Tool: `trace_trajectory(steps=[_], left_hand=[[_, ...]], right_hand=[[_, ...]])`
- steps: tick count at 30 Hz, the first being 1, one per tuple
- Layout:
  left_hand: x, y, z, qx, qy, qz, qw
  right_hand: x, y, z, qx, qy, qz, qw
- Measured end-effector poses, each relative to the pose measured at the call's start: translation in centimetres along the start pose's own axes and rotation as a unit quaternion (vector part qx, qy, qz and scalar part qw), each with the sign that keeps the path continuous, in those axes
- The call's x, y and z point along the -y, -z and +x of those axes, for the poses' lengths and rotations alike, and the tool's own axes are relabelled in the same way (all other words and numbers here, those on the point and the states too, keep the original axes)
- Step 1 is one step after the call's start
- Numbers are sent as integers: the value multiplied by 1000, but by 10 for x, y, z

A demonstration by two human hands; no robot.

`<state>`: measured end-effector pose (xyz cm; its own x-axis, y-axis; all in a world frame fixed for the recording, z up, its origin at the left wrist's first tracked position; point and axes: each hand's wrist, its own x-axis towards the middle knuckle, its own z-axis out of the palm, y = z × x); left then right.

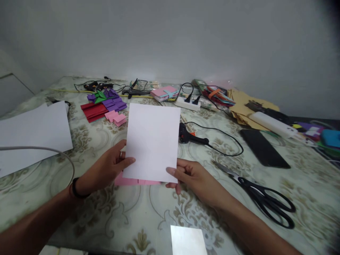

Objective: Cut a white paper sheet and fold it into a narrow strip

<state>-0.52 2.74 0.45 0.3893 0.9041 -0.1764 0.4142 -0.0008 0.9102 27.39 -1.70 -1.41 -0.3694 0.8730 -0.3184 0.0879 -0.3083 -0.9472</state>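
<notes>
A blank white sheet of paper (153, 141) is held up in front of me, above the table. My left hand (114, 164) pinches its lower left edge, thumb on the front. At the lower right corner, my right hand (191, 177) grips the sheet with the thumb in front and fingers behind. Pink paper (136, 181) shows below the sheet, mostly hidden by it. Partly covered by the sheet's right edge is a black glue gun (195, 138) with its cord. A small white piece of paper (188, 241) lies near the table's front edge.
Black-handled scissors (261, 196) and a black phone (264, 148) lie to the right. Large white sheets (34, 131) cover the left side. Folded purple (114, 102), red (94, 111) and pink (116, 118) papers sit behind. A white power strip (188, 103) stands at the back.
</notes>
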Motion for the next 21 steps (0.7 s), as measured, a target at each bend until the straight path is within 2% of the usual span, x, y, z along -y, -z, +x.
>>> trace_trajectory(steps=[5, 15, 21], left_hand=[[3, 0, 1, -19, -5, -17, 1000], [2, 1, 3, -16, -15, -69, 997], [2, 1, 2, 1, -15, -92, 996]], right_hand=[[-1, 2, 1, 25, 0, 0, 1000], [2, 1, -1, -6, 28, 14, 999], [7, 3, -3, -33, 52, -21, 998]])
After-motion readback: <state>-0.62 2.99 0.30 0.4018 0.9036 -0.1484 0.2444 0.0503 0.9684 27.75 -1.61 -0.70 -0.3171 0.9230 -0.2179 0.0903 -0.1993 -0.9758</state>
